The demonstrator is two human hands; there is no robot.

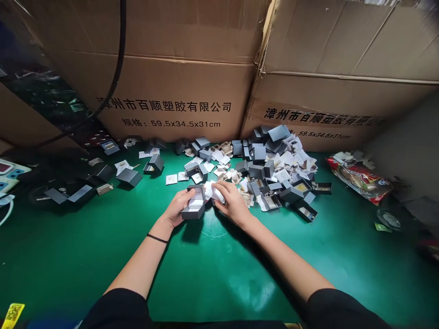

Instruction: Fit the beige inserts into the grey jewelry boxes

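My left hand (179, 206) is closed around a small dark grey box (193, 212) with its lid up and a white lining inside, held just above the green table. Beside it, my right hand (233, 201) pinches a crumpled white paper piece (213, 193) at the box's right side. Whether that paper still touches the box I cannot tell. Beyond my hands lie more small grey boxes (258, 171), some open and some shut, mixed with white paper pieces (291, 160) in a heap. Two flat white cards (172, 179) rest left of the heap.
Large cardboard cartons (171, 82) stand along the back of the green table (219, 278). A black cable (118, 68) hangs at the left. More grey boxes (129, 177) lie at the left, near a white device (12, 173). On the right is a red plastic bag (360, 178).
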